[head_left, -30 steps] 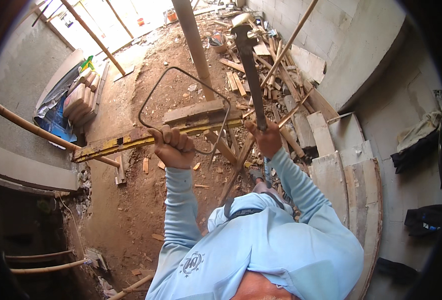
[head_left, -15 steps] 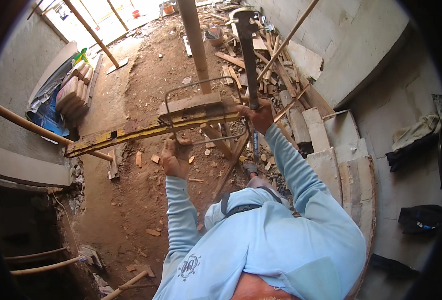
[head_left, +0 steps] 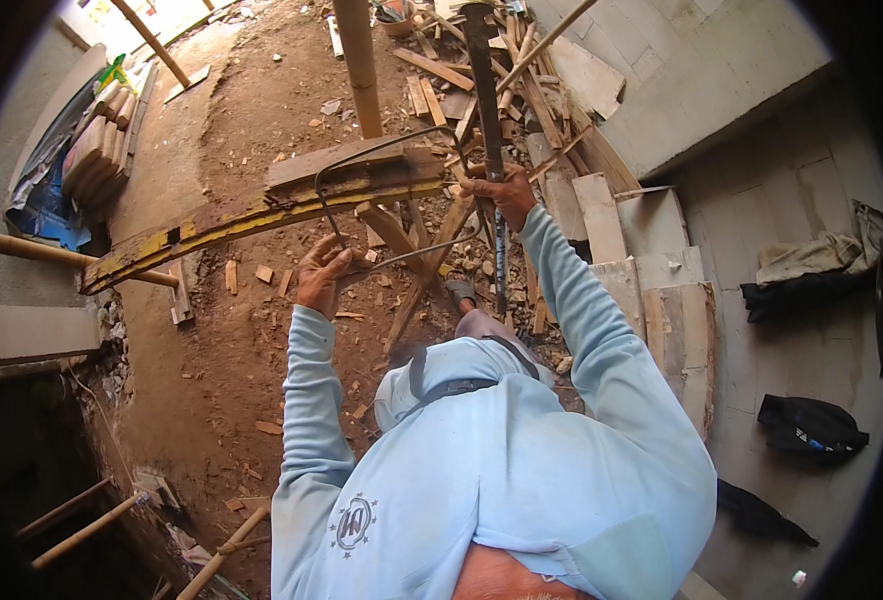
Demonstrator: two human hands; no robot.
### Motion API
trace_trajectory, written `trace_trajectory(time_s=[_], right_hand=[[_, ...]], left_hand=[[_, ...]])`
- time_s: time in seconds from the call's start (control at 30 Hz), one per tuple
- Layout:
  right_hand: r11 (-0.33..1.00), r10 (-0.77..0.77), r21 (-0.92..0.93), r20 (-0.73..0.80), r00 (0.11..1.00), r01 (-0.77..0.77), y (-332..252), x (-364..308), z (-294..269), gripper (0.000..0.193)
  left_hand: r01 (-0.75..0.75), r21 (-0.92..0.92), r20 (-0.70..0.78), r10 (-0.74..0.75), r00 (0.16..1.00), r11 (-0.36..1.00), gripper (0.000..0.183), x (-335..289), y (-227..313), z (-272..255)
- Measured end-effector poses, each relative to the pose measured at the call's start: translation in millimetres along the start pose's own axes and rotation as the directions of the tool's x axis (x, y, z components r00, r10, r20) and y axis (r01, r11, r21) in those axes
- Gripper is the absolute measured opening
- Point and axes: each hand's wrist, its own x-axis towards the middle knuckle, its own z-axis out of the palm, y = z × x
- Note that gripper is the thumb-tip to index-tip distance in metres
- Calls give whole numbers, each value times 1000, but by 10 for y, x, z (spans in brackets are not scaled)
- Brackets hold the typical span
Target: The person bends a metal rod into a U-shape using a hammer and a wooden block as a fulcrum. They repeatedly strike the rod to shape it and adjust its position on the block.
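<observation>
My left hand [head_left: 322, 275] is closed on the lower left corner of a thin steel rod bent into a roughly rectangular loop [head_left: 412, 256]. The loop hangs in front of a yellow-edged, rust-stained beam [head_left: 222, 216], and its right end comes close to my right hand. A wooden board [head_left: 332, 165] lies along the beam's top. My right hand [head_left: 507, 195] grips a long dark metal bar [head_left: 484, 90] standing nearly upright at the beam's right end. The bar's upper end runs to the top of the view; a lower part shows below my fist.
A post [head_left: 357, 70] rises behind the beam, with a scrap-wood pile [head_left: 537, 90] to its right. Crossed timber legs [head_left: 424, 260] stand under the beam. A bamboo pole [head_left: 22, 245] meets its left end. Stacked sacks [head_left: 100, 150] lie far left, pale planks [head_left: 677, 330] at right.
The view has shifted, so the beam and surroundings sit further left and higher. The rod loop has tilted, its lower side now sloping up to the right. Both hands keep their grip.
</observation>
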Motion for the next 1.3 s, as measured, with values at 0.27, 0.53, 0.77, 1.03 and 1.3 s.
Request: trace_trajectory(time_s=[0.27, 0.53, 0.77, 1.03, 1.3], right_hand=[[998, 55, -17, -25, 998, -55, 188, -40, -123, 26], [997, 79, 11, -4, 997, -79, 274, -180, -168, 27], [997, 81, 7, -6, 997, -81, 316, -210, -236, 25], [986, 146, 76, 21, 989, -147, 253, -321, -227, 24], [994, 63, 90, 11, 998, -64, 311, -583, -63, 47]], left_hand=[[16, 16, -14, -15, 1000, 1000, 38, 35, -171, -82], [79, -14, 80, -77, 994, 997, 47, -47, -150, -120], [106, -36, 78, -103, 992, 994, 52, -130, -255, -74], [151, -172, 58, -143, 988, 973, 42, -181, -275, -61], [140, 21, -60, -138, 989, 990, 38, 351, 98, -212]])
